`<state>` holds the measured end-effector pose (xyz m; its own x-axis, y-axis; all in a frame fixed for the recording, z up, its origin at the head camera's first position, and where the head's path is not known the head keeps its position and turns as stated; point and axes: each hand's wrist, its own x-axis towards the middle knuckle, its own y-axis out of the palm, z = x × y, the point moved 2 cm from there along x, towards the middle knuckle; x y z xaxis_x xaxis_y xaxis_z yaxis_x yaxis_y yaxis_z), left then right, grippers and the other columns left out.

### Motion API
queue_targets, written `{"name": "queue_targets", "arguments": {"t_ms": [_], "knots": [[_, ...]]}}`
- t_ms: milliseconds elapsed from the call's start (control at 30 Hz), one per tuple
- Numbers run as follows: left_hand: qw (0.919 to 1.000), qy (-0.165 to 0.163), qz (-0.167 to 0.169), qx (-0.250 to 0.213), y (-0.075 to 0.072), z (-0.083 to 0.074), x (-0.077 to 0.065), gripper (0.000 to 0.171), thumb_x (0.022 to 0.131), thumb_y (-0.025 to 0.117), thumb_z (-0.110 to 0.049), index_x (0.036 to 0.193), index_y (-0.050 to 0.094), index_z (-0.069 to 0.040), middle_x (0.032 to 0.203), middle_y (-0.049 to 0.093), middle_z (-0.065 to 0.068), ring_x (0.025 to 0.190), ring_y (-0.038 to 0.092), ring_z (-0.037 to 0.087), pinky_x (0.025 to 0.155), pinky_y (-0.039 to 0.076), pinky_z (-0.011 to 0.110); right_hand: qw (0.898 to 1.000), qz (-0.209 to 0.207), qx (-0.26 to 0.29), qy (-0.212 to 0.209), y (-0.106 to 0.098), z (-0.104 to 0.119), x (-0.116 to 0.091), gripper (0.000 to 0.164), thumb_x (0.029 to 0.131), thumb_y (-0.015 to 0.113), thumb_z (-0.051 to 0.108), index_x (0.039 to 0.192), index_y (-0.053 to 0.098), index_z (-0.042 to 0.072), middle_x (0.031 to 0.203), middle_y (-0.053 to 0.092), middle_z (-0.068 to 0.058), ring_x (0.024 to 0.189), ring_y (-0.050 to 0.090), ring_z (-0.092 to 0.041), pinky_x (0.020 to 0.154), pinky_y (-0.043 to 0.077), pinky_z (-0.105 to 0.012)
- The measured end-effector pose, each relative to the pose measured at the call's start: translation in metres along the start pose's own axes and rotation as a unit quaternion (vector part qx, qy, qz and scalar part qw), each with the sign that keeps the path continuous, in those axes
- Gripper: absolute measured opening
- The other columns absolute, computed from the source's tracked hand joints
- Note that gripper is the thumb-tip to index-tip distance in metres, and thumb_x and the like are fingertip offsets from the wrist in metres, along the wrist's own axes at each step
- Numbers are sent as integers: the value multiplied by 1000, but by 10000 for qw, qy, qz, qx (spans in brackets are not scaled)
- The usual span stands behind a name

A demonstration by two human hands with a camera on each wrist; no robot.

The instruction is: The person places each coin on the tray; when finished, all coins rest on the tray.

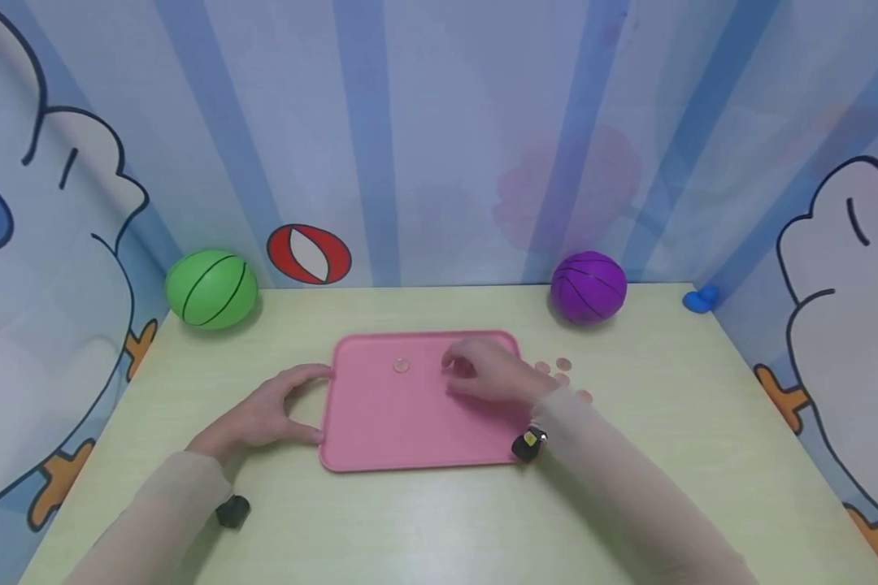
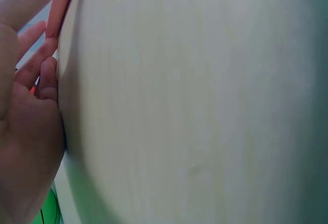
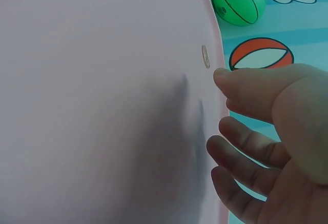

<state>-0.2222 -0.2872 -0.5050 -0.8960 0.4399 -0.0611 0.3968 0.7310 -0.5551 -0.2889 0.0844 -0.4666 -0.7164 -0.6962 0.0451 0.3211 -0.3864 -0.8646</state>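
A pink rectangular tray (image 1: 410, 431) lies on the table. My left hand (image 1: 263, 410) is at its left side, thumb and fingers spread wide apart with the tips at the rim. A small round coin (image 1: 401, 366) lies on the tray's far half, and the right wrist view shows the same coin (image 3: 206, 56) edge-on near the rim. Over the tray, to the right of that coin, hovers my right hand (image 1: 486, 372). Its fingers are loosely bent, the thumb (image 3: 241, 83) stands apart from the index fingertip, and nothing shows between them.
Several copper-coloured coins (image 1: 563, 364) lie on the table (image 1: 439, 528) just right of the tray, partly behind my right wrist. A green ball (image 1: 212, 290) and a purple ball (image 1: 588, 288) sit at the back, with a small blue object (image 1: 700, 299) in the far right corner.
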Motion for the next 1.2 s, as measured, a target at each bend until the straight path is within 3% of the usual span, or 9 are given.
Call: {"name": "queue_targets", "arguments": {"t_ms": [267, 500, 700, 933, 1033, 1200], "knots": [[10000, 51, 0, -61, 0, -1, 0, 98, 70, 100, -28, 154, 50, -19, 164, 42, 7, 156, 29, 37, 127, 18, 66, 9995, -181, -49, -236, -15, -13, -25, 28, 91, 82, 18, 114, 74, 3, 106, 73, -7, 97, 67, -21, 92, 58, -38], [10000, 56, 7, -14, 1, -1, 1, 97, 70, 99, -29, 154, 51, -19, 164, 43, 7, 155, 29, 36, 127, 19, 65, 9990, -218, 266, 272, -31, -27, -47, 29, 92, 81, 18, 116, 73, 5, 106, 73, -4, 98, 68, -19, 89, 60, -35], [10000, 20, -30, 73, 0, 3, 1, 97, 70, 99, -30, 154, 51, -22, 164, 42, 6, 156, 29, 36, 127, 20, 65, 9937, -109, 715, 852, -45, -45, -66, 28, 96, 77, 17, 119, 72, 3, 102, 68, -6, 85, 68, -18, 65, 62, -30], [9999, 59, -30, 104, 0, 4, 1, 97, 71, 99, -31, 154, 50, -22, 164, 42, 6, 156, 29, 37, 127, 19, 66, 9924, -130, 463, 1134, -59, -65, -87, 26, 98, 75, 18, 117, 73, 1, 94, 69, -4, 74, 67, -13, 71, 59, -31], [9999, 48, -24, 94, 0, 3, 0, 97, 71, 99, -31, 154, 51, -22, 164, 42, 6, 155, 29, 37, 127, 20, 66, 9898, -57, 615, 1286, -62, -73, -95, 26, 98, 73, 13, 119, 71, -2, 87, 71, -5, 62, 68, -17, 60, 60, -33], [10000, -21, -29, 66, 0, 3, 1, 97, 71, 99, -32, 154, 51, -24, 164, 42, 5, 156, 29, 37, 126, 20, 67, 9879, -59, 474, 1473, -66, -89, -104, 28, 95, 73, 10, 121, 70, -2, 98, 75, -8, 80, 71, -20, 74, 64, -41]]}}
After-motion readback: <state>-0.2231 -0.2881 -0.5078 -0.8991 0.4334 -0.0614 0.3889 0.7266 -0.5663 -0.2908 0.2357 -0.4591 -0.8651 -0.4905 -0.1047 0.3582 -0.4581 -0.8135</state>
